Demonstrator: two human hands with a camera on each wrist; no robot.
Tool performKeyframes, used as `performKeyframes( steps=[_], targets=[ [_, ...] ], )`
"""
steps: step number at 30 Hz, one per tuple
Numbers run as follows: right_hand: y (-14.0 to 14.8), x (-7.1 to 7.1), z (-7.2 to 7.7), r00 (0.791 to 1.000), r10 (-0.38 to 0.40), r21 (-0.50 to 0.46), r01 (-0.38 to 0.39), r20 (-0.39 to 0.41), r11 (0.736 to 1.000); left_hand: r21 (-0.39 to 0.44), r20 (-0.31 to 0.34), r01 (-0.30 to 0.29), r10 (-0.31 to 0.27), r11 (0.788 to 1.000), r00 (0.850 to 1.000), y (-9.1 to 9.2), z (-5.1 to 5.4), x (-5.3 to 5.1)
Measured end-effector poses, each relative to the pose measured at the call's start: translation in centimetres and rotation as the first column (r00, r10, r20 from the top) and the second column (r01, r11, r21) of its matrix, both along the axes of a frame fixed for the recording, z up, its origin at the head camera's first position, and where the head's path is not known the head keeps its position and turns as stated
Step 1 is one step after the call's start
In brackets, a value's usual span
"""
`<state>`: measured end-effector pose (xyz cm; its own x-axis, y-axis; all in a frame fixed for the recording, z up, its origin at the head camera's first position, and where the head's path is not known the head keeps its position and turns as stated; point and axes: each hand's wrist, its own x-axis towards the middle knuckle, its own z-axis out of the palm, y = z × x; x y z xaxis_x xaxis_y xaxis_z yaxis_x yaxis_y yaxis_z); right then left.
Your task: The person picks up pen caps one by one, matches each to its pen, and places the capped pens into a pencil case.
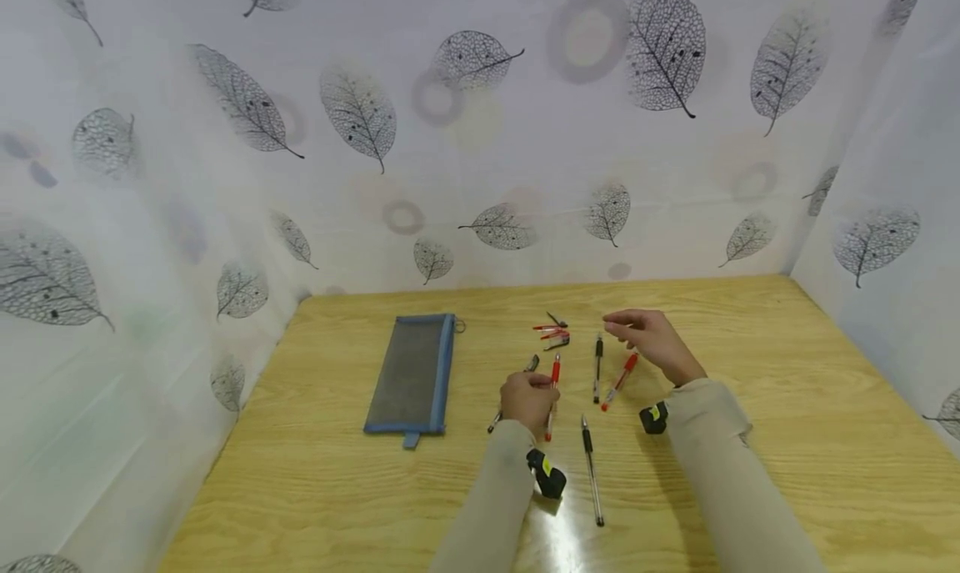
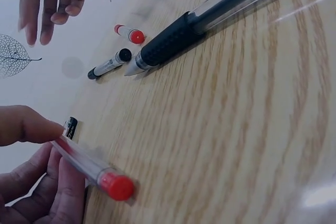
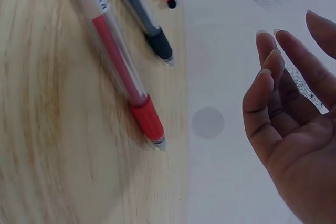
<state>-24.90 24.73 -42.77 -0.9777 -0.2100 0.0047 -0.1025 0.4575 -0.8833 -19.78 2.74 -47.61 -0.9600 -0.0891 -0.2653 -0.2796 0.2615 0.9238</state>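
My left hand pinches a clear-barrelled red pen between thumb and fingers. In the left wrist view that pen's red end points toward the camera. Partly hidden behind this hand lies a black pen. My right hand is held above the table with fingers bent loosely and nothing in them, as the right wrist view also shows. Below it lie a second red pen and a black pen, both uncapped. Another uncapped black pen lies nearer the front, between the forearms.
Several red and black pen caps lie in a small heap toward the back. On the left a blue-edged grey mesh zip pouch lies flat on the wooden table. A leaf-patterned white curtain borders the back and sides.
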Motion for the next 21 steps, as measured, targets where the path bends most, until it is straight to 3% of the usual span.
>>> performKeyframes(
  steps=[4, 8, 14, 21],
  targets=[
    [-0.7, -0.8, -0.2, 0.999, 0.035, 0.061, -0.034, -0.014, 0.998, 0.010, -0.031, 0.002, -0.002, 1.000, 1.000, -0.1, 0.3, 0.4],
    [-1.7, -2.1, -0.2, 0.996, 0.085, 0.155, -0.079, -0.030, 0.985, 0.065, -0.021, -0.010, 0.012, 0.998, 1.000, -0.1, 0.3, 0.6],
    [-3.7, -4.3, -0.6, 0.987, 0.154, 0.320, -0.131, -0.048, 0.938, 0.153, 0.021, -0.045, 0.042, 0.987, 0.999, 0.1, -0.5, 0.5],
    [-5.7, -6.0, -1.1, 0.974, 0.219, 0.450, -0.168, -0.063, 0.877, 0.167, -0.009, -0.039, 0.041, 0.985, 0.999, 0.1, -1.2, 0.5]
  ],
)
